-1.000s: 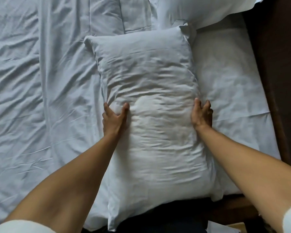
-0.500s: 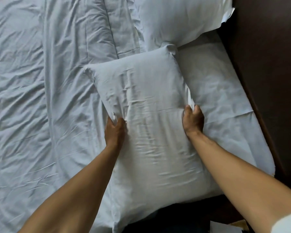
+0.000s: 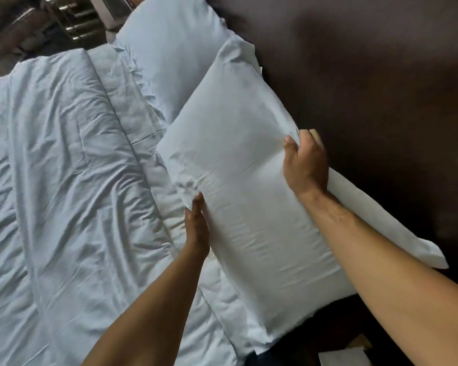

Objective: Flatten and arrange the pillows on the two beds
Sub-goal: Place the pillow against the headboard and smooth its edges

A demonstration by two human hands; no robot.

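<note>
A long white pillow (image 3: 249, 180) is lifted off the bed and tilted toward the dark headboard. My left hand (image 3: 196, 225) grips its left edge from below. My right hand (image 3: 306, 162) is clenched on its right edge, with the fabric bunched under the thumb. A second white pillow (image 3: 169, 56) lies flat at the head of the bed, just beyond the held one and partly covered by it.
A crumpled white duvet (image 3: 64, 167) covers the bed to the left. The dark brown headboard (image 3: 368, 88) fills the right side. Dim furniture (image 3: 37, 25) shows past the bed's far edge at top left. A pale object (image 3: 344, 357) peeks in at bottom right.
Both hands closed on the pillow's long edges and raised it off the mattress, swinging it right toward the headboard. The view has tipped up and rolled.
</note>
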